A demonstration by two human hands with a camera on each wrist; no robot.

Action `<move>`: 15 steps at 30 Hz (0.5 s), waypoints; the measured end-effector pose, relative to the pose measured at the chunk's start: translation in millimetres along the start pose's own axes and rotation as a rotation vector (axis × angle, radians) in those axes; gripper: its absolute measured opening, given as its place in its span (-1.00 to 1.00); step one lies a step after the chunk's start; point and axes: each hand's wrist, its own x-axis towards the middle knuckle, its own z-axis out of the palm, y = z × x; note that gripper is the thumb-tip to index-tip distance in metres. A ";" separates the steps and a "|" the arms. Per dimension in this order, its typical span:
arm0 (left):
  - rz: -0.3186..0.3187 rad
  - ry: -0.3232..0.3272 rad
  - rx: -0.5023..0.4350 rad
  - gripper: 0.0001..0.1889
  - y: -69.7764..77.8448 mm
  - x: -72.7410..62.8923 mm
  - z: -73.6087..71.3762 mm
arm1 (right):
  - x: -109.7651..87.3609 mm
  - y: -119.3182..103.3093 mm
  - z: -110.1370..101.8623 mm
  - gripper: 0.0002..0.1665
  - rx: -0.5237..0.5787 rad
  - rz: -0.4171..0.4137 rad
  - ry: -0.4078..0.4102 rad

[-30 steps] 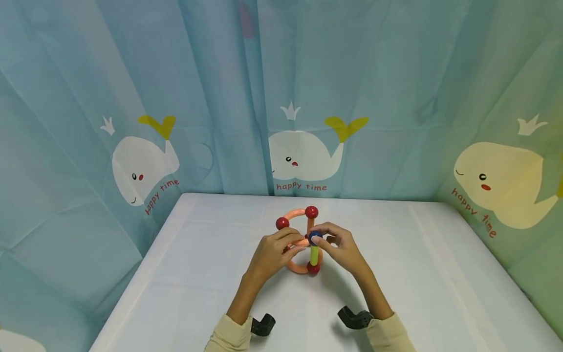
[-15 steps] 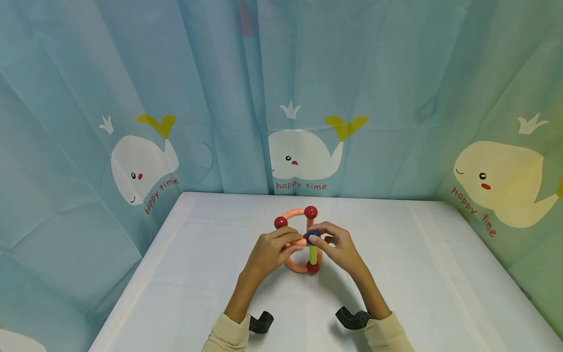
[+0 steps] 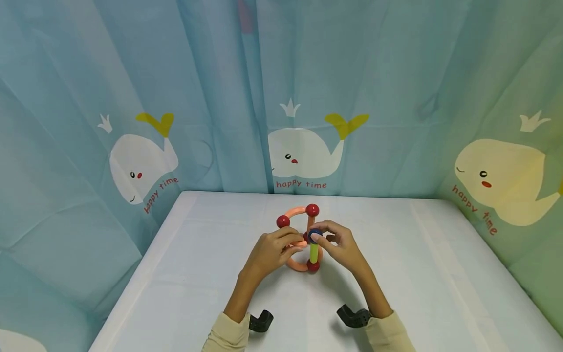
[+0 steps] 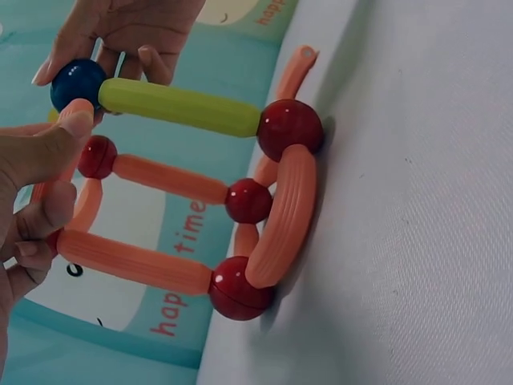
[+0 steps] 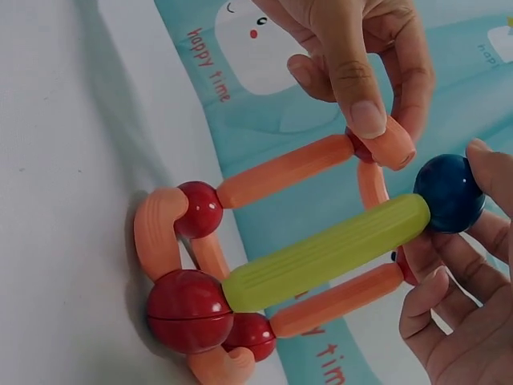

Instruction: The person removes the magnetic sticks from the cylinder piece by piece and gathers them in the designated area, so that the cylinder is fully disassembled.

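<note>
A frame of magnetic rods and balls stands on the table, with an orange curved base rod [image 4: 284, 216], red balls [image 5: 190, 310] and straight orange uprights [image 4: 136, 261]. A yellow-green rod [image 5: 329, 253] rises from one red ball, topped by a blue ball [image 5: 449, 192]. My right hand [image 3: 340, 244] pinches that blue ball between thumb and fingers. My left hand [image 3: 270, 252] pinches an orange curved rod [image 5: 390, 146] at the top of the frame. In the right wrist view, this rod's free end points toward the blue ball, close to it.
The white table [image 3: 176, 293] carries the frame near its middle. A blue curtain [image 3: 387, 98] with whale prints hangs behind and along the sides. Black wrist mounts [image 3: 261, 321] jut inward from both sleeves.
Both hands keep their holds on the curved rod and the blue ball. The frame has shifted only very slightly.
</note>
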 end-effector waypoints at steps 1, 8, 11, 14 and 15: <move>-0.003 -0.004 0.004 -0.72 0.4 -0.1 -0.3 | 0.0 0.4 -0.2 -0.80 0.002 -0.008 -0.002; -0.002 -0.039 0.049 -0.72 0.3 0.0 0.5 | 0.8 -2.4 -1.4 -0.80 -0.022 -0.025 -0.009; -0.001 -0.057 0.072 -0.71 -0.1 -0.4 1.0 | 0.6 -3.7 -1.6 -0.79 -0.030 -0.025 -0.011; -0.001 -0.085 0.099 -0.74 1.3 -0.3 0.5 | -0.6 2.0 -0.9 -0.79 -0.025 -0.041 -0.004; -0.002 -0.095 0.105 -0.75 1.9 -0.1 0.2 | -0.9 3.0 -0.8 -0.79 -0.021 -0.046 -0.002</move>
